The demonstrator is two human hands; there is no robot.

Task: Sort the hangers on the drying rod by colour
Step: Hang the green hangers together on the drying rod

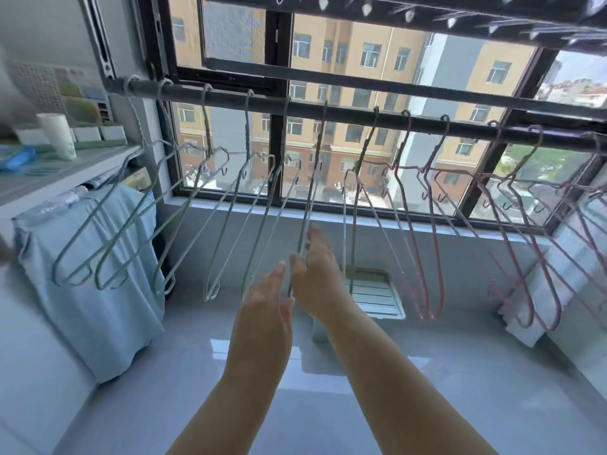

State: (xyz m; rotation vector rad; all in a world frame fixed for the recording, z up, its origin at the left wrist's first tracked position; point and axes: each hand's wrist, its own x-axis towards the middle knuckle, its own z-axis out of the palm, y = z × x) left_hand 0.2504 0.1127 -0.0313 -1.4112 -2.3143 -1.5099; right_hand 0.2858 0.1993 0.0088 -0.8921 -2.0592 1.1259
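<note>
Green hangers [246, 126] are gathered left on the drying rod [348, 113], pink hangers [435, 149] right; sorting is judged nearly done. Left hand [262, 310] grip released, right hand [317, 274] too, with the middle green hanger [320, 136] merely touched.

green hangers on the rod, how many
7 green hangers, from the left end of the rod to its middle, left of the pink hangers; blur may hide another.

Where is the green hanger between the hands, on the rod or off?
On the rod: the green hanger hooks over the drying rod; the left hand and right hand flank its lower end.
</note>
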